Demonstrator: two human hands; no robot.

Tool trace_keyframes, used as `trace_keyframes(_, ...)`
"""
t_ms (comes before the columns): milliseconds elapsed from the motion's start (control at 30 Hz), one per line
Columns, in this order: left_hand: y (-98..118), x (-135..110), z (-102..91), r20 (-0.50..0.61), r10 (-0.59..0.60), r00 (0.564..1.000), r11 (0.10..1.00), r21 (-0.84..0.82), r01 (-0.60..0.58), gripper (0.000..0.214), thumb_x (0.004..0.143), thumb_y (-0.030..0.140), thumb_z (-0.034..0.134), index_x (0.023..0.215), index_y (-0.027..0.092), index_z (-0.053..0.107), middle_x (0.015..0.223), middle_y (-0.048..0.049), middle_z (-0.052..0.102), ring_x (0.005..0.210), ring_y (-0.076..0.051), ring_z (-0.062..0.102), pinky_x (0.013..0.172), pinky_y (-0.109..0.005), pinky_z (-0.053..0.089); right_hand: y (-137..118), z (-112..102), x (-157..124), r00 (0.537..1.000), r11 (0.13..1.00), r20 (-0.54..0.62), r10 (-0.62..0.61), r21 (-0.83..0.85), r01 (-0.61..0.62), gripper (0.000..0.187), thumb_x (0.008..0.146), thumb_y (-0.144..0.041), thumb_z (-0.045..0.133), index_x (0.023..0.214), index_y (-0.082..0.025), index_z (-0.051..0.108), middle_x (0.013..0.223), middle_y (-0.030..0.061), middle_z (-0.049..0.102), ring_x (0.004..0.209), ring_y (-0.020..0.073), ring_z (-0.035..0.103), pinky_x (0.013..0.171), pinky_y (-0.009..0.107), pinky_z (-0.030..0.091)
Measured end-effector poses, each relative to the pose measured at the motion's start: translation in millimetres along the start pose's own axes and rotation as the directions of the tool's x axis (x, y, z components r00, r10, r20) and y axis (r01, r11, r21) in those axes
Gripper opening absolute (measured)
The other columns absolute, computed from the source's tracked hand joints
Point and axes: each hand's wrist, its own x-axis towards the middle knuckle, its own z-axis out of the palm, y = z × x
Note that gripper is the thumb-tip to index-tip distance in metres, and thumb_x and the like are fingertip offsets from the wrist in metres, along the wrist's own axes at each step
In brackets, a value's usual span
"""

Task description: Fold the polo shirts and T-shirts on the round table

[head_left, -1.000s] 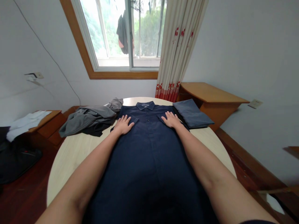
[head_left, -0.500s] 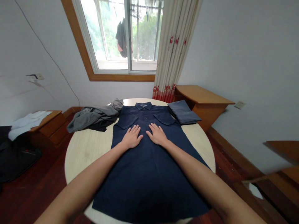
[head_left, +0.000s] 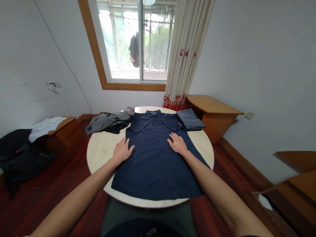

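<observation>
From where I stand, the navy-blue collared cloth shirt point(head_left: 153, 171) lies flat on the pale round table point(head_left: 98, 151), collar at twelve. The left hand point(head_left: 122, 150) at nine and right hand point(head_left: 178, 144) at two rest outstretched, gripping nothing; light, even palms should avoid creases.

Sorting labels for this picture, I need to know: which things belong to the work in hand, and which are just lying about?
In the work:
navy shirt, spread out
left hand, at the shirt's edge
right hand, on the shirt's front
round table, under the shirt

Apparently lying about:
gray clothes heap
folded dark cloth
black bag
</observation>
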Motion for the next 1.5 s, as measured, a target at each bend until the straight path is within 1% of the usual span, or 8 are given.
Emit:
trace_keyframes(333,-3,-27,-33.4,0.223,-0.073,0.972,0.932,-0.331,0.146,0.081,0.083,0.034,0.071,0.153,0.012,0.036,0.135,-0.0211,0.058,0.119,-0.03,0.063,0.101,-0.035,0.047,4,7,1,0.996,0.999,-0.089,0.007,0.044,-0.003,0.053,0.101,-0.038,0.04,0.145,-0.011,0.053,0.156,0.0138,0.044,0.147,0.0245,0.036,0.121,0.041,0.024)
trace_keyframes(600,-15,-56,-64.7,0.455,0.082,0.887,0.612,-0.725,0.315,0.08,0.071,0.029,0.076,0.144,0.018,0.046,0.114,-0.0103,0.07,0.098,-0.025,0.07,0.072,-0.029,0.056,5,9,1,0.993,0.999,-0.115,0.003,0.052,0.003,0.053,0.1,-0.038,0.041,0.143,-0.009,0.055,0.154,0.0138,0.047,0.145,0.0252,0.039,0.121,0.041,0.025)
trace_keyframes(800,72,-46,-90.9,0.177,0.325,0.929,0.652,-0.754,-0.085,0.053,0.078,0.022,0.061,0.13,0.019,0.059,0.096,-0.0034,0.07,0.081,-0.019,0.066,0.071,-0.027,0.052,6,7,1,0.993,0.998,-0.119,0.005,0.065,0.003,0.051,0.101,-0.037,0.043,0.142,-0.01,0.056,0.153,0.0137,0.048,0.145,0.0251,0.04,0.12,0.041,0.026)
trace_keyframes(933,134,-40,-68.1,0.203,0.548,0.811,0.667,-0.691,-0.278,0.041,0.079,0.023,0.062,0.119,0.018,0.068,0.097,-0.0047,0.071,0.084,-0.019,0.066,0.079,-0.028,0.051,10,6,1,0.992,0.995,-0.13,-0.007,0.098,0.02,0.047,0.099,-0.035,0.046,0.139,-0.012,0.059,0.151,0.0139,0.05,0.144,0.0252,0.041,0.12,0.041,0.028)
trace_keyframes(1033,139,-24,-49.2,0.339,0.64,0.69,0.619,-0.759,-0.201,0.043,0.09,0.04,0.056,0.124,0.016,0.066,0.082,-0.0025,0.069,0.064,-0.015,0.063,0.065,-0.027,0.05,12,6,1,0.984,0.986,-0.175,-0.029,0.157,0.057,0.04,0.097,-0.031,0.052,0.129,-0.014,0.066,0.145,0.0124,0.058,0.138,0.024,0.048,0.117,0.038,0.032)
trace_keyframes(1100,124,1,-43.9,0.346,0.586,0.733,0.624,-0.77,-0.135,0.047,0.096,0.046,0.044,0.124,0.015,0.065,0.078,-0.0026,0.069,0.056,-0.014,0.06,0.058,-0.025,0.049,11,5,-1,0.975,0.971,-0.214,-0.06,0.215,0.107,0.033,0.095,-0.029,0.055,0.12,-0.016,0.071,0.135,0.0103,0.065,0.129,0.0232,0.055,0.112,0.036,0.037)
trace_keyframes(1233,75,75,-44.5,0.115,0.176,0.978,0.899,-0.424,-0.112,0.043,0.096,0.046,0.045,0.115,0.017,0.071,0.087,-0.0061,0.074,0.07,-0.017,0.068,0.065,-0.024,0.053,-3,1,-10,0.952,0.898,-0.258,-0.165,0.359,0.253,0.024,0.093,-0.028,0.057,0.107,-0.017,0.074,0.112,0.0085,0.073,0.108,0.0221,0.063,0.1,0.035,0.045)
trace_keyframes(1500,13,202,-38.4,0.014,-0.015,1.0,1.0,-0.006,0.015,0.051,0.089,0.024,0.053,0.139,0.019,0.057,0.121,-0.0205,0.07,0.109,-0.033,0.068,0.092,-0.044,0.051,-47,-17,-35,0.92,0.741,-0.072,-0.386,0.57,0.356,0.034,0.089,-0.032,0.063,0.119,-0.019,0.07,0.094,0.0036,0.071,0.073,0.014,0.061,0.07,0.025,0.045)
